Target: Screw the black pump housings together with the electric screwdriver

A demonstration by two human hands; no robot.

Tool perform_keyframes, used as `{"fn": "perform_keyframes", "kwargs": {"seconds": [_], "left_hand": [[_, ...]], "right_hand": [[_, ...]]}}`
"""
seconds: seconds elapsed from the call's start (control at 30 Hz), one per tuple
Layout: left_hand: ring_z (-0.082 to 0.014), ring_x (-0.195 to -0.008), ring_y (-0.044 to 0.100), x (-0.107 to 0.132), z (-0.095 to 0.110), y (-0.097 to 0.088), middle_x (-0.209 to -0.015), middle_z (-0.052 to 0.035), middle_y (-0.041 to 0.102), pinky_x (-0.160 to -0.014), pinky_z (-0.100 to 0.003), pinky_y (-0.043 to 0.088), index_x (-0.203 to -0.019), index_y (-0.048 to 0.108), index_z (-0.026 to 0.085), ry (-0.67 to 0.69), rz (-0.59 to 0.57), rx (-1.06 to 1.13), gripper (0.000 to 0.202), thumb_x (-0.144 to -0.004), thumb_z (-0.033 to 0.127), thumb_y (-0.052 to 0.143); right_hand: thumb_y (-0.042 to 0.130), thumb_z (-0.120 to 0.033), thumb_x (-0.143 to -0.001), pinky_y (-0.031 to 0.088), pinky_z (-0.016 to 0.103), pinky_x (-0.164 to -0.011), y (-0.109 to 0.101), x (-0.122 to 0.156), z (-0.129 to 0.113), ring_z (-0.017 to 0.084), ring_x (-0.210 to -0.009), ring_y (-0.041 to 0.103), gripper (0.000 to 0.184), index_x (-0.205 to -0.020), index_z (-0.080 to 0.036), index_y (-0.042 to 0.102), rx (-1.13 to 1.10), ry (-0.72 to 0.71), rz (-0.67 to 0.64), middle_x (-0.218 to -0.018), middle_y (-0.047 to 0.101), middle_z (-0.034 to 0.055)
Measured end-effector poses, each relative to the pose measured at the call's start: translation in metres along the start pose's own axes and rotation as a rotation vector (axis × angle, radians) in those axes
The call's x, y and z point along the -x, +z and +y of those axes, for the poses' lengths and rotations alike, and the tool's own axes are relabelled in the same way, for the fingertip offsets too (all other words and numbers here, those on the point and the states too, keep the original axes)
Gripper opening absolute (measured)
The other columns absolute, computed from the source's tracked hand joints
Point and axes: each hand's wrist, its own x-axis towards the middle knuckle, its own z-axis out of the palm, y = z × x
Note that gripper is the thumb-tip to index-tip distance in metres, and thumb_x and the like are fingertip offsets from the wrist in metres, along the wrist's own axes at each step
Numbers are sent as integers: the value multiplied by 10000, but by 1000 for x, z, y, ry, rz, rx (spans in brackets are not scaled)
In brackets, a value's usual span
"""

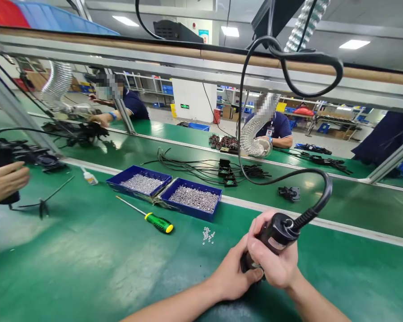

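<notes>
Head view shows the electric screwdriver (278,232) held low over the green bench (87,268), right hand (275,264) closed around its rigid, probably moderately heavy barrel, left hand (231,277) clasping the lower end; grip the barrel, since the stiff cable (328,188) likely tugs sideways.

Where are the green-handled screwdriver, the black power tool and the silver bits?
green-handled screwdriver (159,222): head view, green handle.
black power tool (279,232): head view, upper body near cable.
silver bits (208,235): head view, middle of the pile.
</notes>
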Motion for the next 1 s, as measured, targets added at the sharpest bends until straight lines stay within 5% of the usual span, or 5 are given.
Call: {"fn": "perform_keyframes", "kwargs": {"seconds": [0.27,0.47,0.63,0.77,1.0], "left_hand": [[-330,-1238,643,5,-17,-3,-1294,-103,715,-1127,-479,504,-1561,453,200,-120,42,-15,842,-813,224,839],[-232,-932,660,5,-14,-2,-1075,-74,717,-819,-337,557,-1472,513,167,-143,44,-4,709,-854,332,819],[-314,-1177,645,2,-10,2,-1232,-118,686,-998,-410,543,-1431,537,175,-67,10,50,653,-887,414,808],[-279,-1062,652,4,-16,-4,-1157,-111,680,-927,-392,543,-1414,540,163,-97,13,-6,667,-870,437,814],[-251,-1010,619,10,-18,-33,-1276,-113,639,-918,-414,486,-1672,228,261,-271,42,-298,1017,-847,459,788]], "right_hand": [[732,-296,-876,406,263,-448,-5,2,6,89,-477,461,148,-922,-229,607,-32,26,89,-749,605,-20],[725,-332,-893,389,256,-442,-2,0,3,81,-463,441,155,-921,-236,606,-40,32,100,-723,583,-33],[725,-322,-878,394,253,-441,5,0,-1,84,-467,464,154,-889,-228,604,37,24,103,-728,589,-26],[745,-301,-893,423,241,-453,2,-3,-8,81,-464,491,155,-907,-225,611,-35,49,80,-716,599,-36],[791,-279,-886,469,226,-460,-32,-21,-22,101,-462,579,202,-959,-231,609,-138,-24,192,-710,661,-39]]}}
